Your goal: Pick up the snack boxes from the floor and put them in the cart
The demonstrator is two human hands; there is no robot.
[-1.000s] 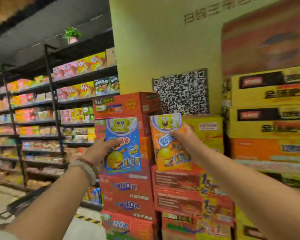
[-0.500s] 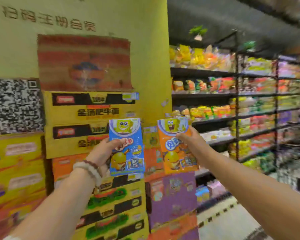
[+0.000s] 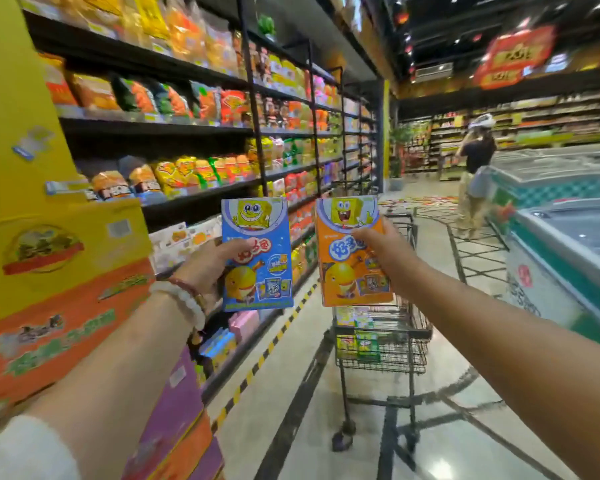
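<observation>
My left hand (image 3: 207,268) grips a blue snack box (image 3: 260,237) upright at chest height, thumb across its front. My right hand (image 3: 383,252) grips an orange snack box (image 3: 343,271) beside it, also upright. Both boxes show a yellow cartoon sponge figure. Just beyond and below the orange box stands a black wire shopping cart (image 3: 409,323) with several small packets in its basket. Both boxes are in the air, short of the cart.
Snack shelves (image 3: 194,140) run along the left, with stacked cartons (image 3: 59,271) at my near left. A chest freezer (image 3: 568,244) lines the right. A person (image 3: 475,174) stands far down the aisle. Items lie scattered on the floor (image 3: 420,201) beyond the cart.
My view has swung right, from the carton stack and yellow wall to the aisle, bringing the cart and freezer into sight. Both hands still hold their boxes the same way.
</observation>
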